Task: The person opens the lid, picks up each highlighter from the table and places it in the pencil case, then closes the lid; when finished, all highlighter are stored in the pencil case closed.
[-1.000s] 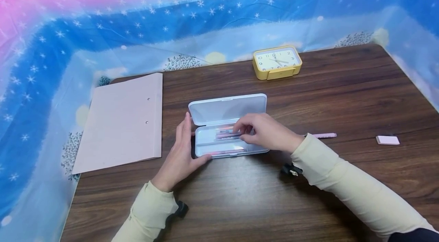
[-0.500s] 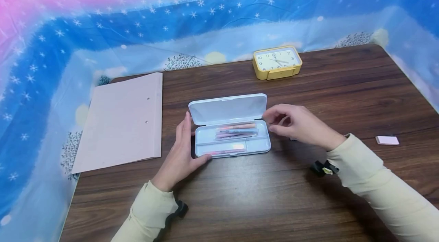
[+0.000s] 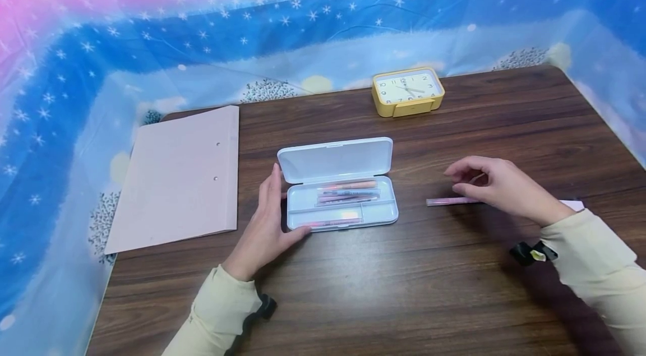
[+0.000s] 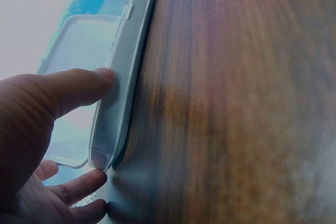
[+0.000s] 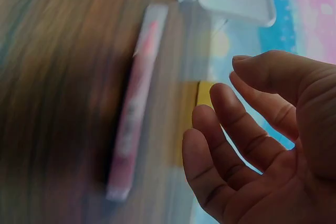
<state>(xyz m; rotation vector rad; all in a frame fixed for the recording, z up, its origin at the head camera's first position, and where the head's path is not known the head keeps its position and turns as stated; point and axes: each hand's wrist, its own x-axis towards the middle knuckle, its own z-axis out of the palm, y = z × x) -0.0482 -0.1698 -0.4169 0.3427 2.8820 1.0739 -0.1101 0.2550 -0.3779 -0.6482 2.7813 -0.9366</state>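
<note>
A white pencil case (image 3: 379, 213) lies with its lid (image 3: 335, 160) raised; several pens (image 3: 348, 194) rest in its back compartment and a pinkish one lies in the front compartment. My left hand (image 3: 262, 227) is at the case's left end. Its thumb touches the front wall, plain in the left wrist view, while the other fingers extend along the left side. To the right, my right hand (image 3: 497, 188) hovers by a pink pen (image 3: 446, 201) on the table. Nothing is between its loosely bent fingers (image 5: 241, 129), which are apart from the pen in the right wrist view.
A pale pink folder (image 3: 176, 176) with two holes lies left of the case. At the back stands a yellow alarm clock (image 3: 409, 92). A white eraser (image 3: 574, 204) is partly hidden behind the right wrist. Patterned cloth (image 3: 303, 19) borders the wooden table (image 3: 353, 289).
From inside the case my right hand has come out and moved right, over the pink pen, exposing the pens in the back compartment. The left hand and the case have stayed put.
</note>
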